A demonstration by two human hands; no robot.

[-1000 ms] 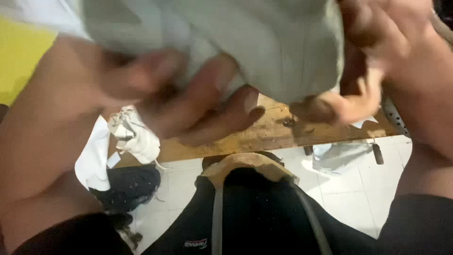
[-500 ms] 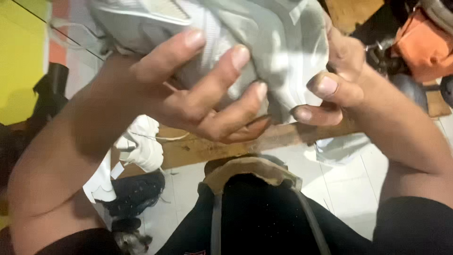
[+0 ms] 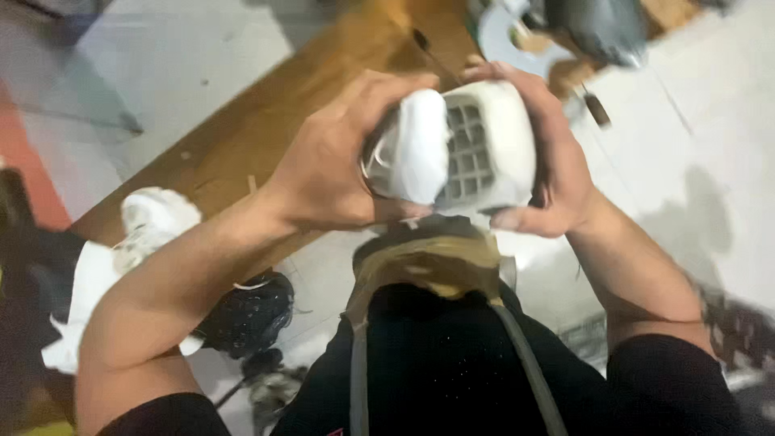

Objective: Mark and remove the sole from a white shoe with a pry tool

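White shoe (image 3: 452, 149) clasped between left hand (image 3: 339, 173) and right hand (image 3: 557, 169).

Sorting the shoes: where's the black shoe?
Head view, lower left: the black perforated shoe lies on the floor under the left forearm, beside the white cloth.

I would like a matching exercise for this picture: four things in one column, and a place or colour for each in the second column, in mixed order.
Things:
1. white shoe
2. black shoe
3. wooden plank
4. left hand

Places or colours:
A. brown, lying across the pale floor
B. on the floor beneath the left forearm
C. held between both hands, grid sole showing
D. gripping the shoe's left side, opposite the right hand

Pairs: 1-C, 2-B, 3-A, 4-D
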